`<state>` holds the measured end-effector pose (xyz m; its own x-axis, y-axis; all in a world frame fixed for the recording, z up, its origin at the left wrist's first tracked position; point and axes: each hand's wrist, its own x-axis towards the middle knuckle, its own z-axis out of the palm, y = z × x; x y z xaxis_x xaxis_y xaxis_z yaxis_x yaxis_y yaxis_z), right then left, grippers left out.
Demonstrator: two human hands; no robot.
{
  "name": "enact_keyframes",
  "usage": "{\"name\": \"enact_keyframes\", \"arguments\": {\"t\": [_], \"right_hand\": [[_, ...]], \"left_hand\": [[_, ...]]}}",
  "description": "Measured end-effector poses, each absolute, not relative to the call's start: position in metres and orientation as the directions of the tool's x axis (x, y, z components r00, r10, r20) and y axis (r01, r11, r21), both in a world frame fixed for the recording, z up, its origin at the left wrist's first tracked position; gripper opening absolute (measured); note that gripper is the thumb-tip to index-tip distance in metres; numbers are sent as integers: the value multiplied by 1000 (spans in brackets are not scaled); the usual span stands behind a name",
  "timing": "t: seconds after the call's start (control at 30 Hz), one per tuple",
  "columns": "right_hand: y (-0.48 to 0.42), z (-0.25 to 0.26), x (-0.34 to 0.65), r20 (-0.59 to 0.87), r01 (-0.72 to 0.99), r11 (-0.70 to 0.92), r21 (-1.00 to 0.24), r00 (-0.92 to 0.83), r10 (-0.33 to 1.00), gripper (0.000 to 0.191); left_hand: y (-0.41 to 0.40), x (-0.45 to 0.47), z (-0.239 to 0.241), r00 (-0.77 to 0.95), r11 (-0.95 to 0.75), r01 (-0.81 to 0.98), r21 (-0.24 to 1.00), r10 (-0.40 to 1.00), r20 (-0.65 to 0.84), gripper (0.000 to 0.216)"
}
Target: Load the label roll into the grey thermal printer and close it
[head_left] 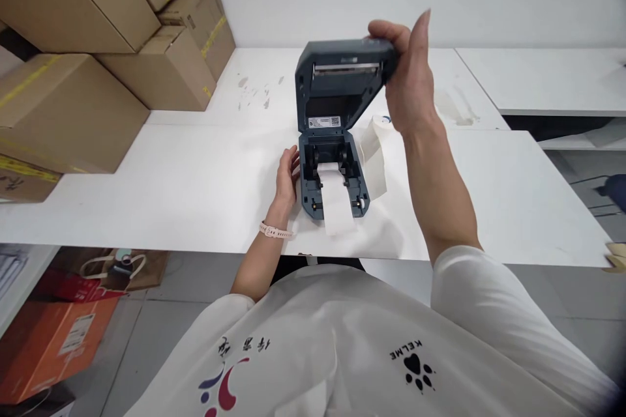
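Observation:
A dark blue-grey label printer point(308, 192) sits on the white table with its lid point(303, 88) raised. Inside the base, the roll's paper strip point(336, 199) runs forward over the front edge and hangs onto the table. My right hand point(408, 75) grips the lid's upper right corner, thumb pointing up. Against the left side of the base rests my left hand point(287, 176), its fingers loosely extended and partly hidden by the printer. Right behind the base lies a second paper roll point(379, 125), partly unwound, its loose strip beside the printer.
Cardboard boxes point(73, 107) are stacked at the left end of the white table point(195, 189). Below on the left, an orange box point(63, 345) and bags stand on the floor. Another white table point(548, 75) adjoins at the right, with an open shelf underneath.

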<state>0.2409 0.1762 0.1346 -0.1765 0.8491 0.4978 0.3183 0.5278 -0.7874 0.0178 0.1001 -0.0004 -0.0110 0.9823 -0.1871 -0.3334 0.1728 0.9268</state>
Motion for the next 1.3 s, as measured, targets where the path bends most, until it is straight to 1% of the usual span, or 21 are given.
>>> {"name": "enact_keyframes", "arguments": {"t": [0.03,0.07,0.1,0.23,0.27,0.33,0.4,0.43,0.5,0.57,0.63,0.7,0.83,0.87,0.93,1.0,1.03,1.1,1.17,1.23,1.3], "right_hand": [[157,126,239,493,245,505,-828,-111,863,92],[137,116,237,492,218,491,-843,-57,869,86],[117,105,234,483,232,477,-848,-32,875,79],[56,59,230,476,254,467,-847,-31,879,42],[48,49,230,452,247,445,-861,-31,892,42],[38,32,231,350,215,342,-915,-2,937,62],[35,21,232,189,132,185,-974,16,982,85],[35,18,233,103,69,102,-992,5,995,94],[35,14,233,-45,-53,-48,-997,-55,997,107],[36,12,232,-136,-122,-150,-981,-118,984,109],[37,11,231,-151,-129,-170,-977,-149,977,106],[39,8,230,-115,-107,-133,-985,-159,981,105],[40,2,228,-71,-89,-83,-993,-134,988,107],[40,2,227,-75,-101,-87,-991,-125,989,107],[40,2,226,-92,-150,-107,-983,-104,990,108],[39,3,224,-118,-205,-131,-970,-76,990,110],[38,3,223,-127,-221,-138,-965,-64,990,111],[37,3,222,-127,-223,-135,-965,-50,991,111],[36,2,222,-116,-195,-123,-973,-47,992,111],[36,2,222,-110,-150,-116,-982,-53,993,112],[38,2,224,-104,-94,-109,-990,-62,993,112]], "left_hand": [[99,16,2,-17,180,-339,924,980,-197,65],[97,14,4,-27,176,-338,924,980,-196,67],[94,12,7,-36,161,-334,929,982,-184,67],[71,12,15,-37,57,-274,960,997,-69,69],[64,13,16,-23,44,-240,970,998,-51,72],[48,17,18,19,63,-162,985,998,-61,83],[34,21,17,58,131,-118,984,990,-125,97],[28,22,16,70,167,-113,979,985,-160,101],[22,23,14,95,210,-125,970,975,-199,97],[21,24,12,127,195,-138,971,976,-178,86],[24,24,11,133,140,-142,980,984,-121,80],[29,24,10,110,88,-143,986,991,-72,79],[27,26,7,88,53,-121,991,995,-42,73],[21,27,5,31,30,-88,996,999,-27,71],[3,29,-1,-201,-43,18,999,979,46,62],[-21,32,-7,-423,-92,122,988,896,135,46],[-32,34,-10,-430,-79,107,991,895,118,42],[-48,38,-14,-208,31,36,999,978,-23,56],[-52,41,-14,34,177,-36,984,984,-176,62],[-48,42,-11,126,248,-54,967,963,-240,57],[-39,39,-6,139,206,9,979,969,-205,53]]}}
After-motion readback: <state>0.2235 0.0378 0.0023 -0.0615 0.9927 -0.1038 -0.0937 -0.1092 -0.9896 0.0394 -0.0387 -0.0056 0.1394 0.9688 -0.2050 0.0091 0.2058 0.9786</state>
